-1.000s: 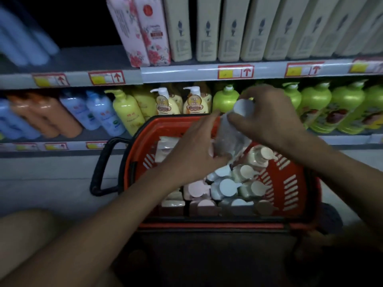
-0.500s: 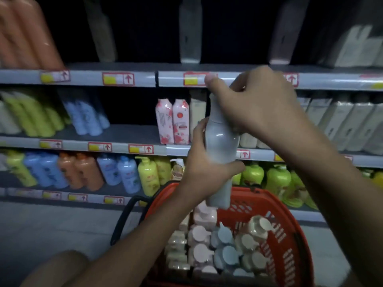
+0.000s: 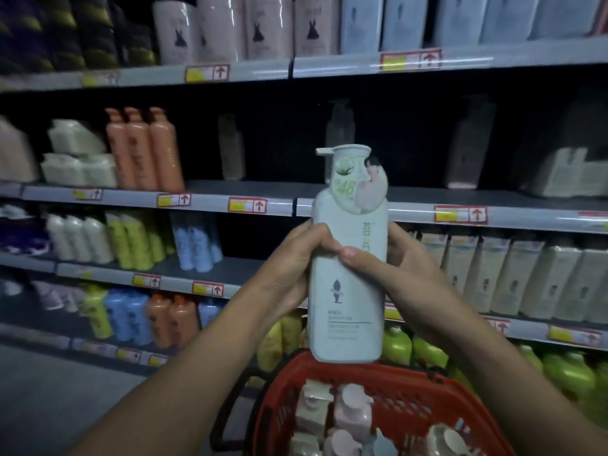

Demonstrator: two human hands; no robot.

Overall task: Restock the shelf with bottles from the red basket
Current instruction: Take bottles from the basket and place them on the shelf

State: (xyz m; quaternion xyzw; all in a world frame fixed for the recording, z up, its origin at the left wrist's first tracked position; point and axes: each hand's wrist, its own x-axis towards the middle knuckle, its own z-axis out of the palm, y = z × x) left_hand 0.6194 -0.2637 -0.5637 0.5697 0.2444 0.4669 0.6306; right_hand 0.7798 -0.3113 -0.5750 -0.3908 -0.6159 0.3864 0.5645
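I hold a tall pale green pump bottle [image 3: 347, 291] upright in front of the shelves, its label facing me. My left hand [image 3: 296, 258] grips its left side and my right hand [image 3: 398, 274] grips its right side, thumb across the front. Below it stands the red basket [image 3: 404, 386] with several capped bottles [image 3: 348, 419] inside. Behind the bottle runs a dim shelf [image 3: 263, 192] with a wide dark gap and a few lone bottles [image 3: 339, 133] set far back.
Orange bottles [image 3: 144, 149] and white packs [image 3: 75, 156] stand on that shelf at left. Boxed bottles [image 3: 513, 274] fill the shelf at right. Green bottles [image 3: 427, 350] line the low shelf behind the basket. Grey floor [image 3: 49, 406] lies at lower left.
The bottle came up out of the basket and now stands upright, label towards me. My right hand moved from its cap to its side. My view tilted up to higher shelves.
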